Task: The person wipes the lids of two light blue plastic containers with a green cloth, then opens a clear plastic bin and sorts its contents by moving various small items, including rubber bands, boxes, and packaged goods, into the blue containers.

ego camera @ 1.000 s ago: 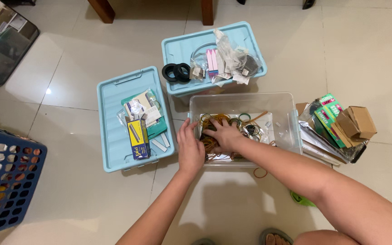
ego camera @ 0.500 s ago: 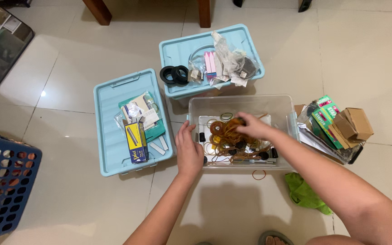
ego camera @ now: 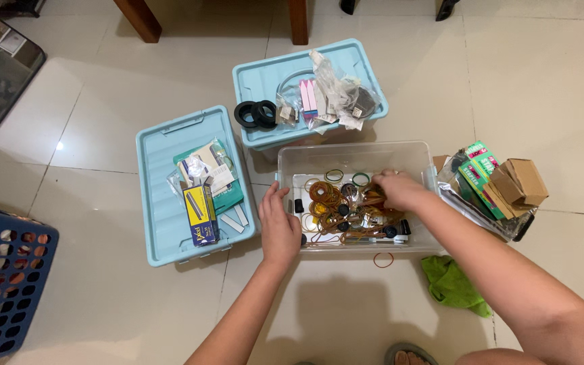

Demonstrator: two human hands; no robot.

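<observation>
We have the left hand (ego camera: 280, 226) resting flat and open on the near-left corner of the clear plastic bin (ego camera: 353, 154), holding nothing, while the right hand (ego camera: 397, 189) is down inside, fingers curled over the rubber bands (ego camera: 336, 209). The heap lies just left of and below the right hand, the nearer one; its long axis runs left-right along the bin floor. We can't tell whether those fingertips actually pinch bands: they're hidden under the knuckles
</observation>
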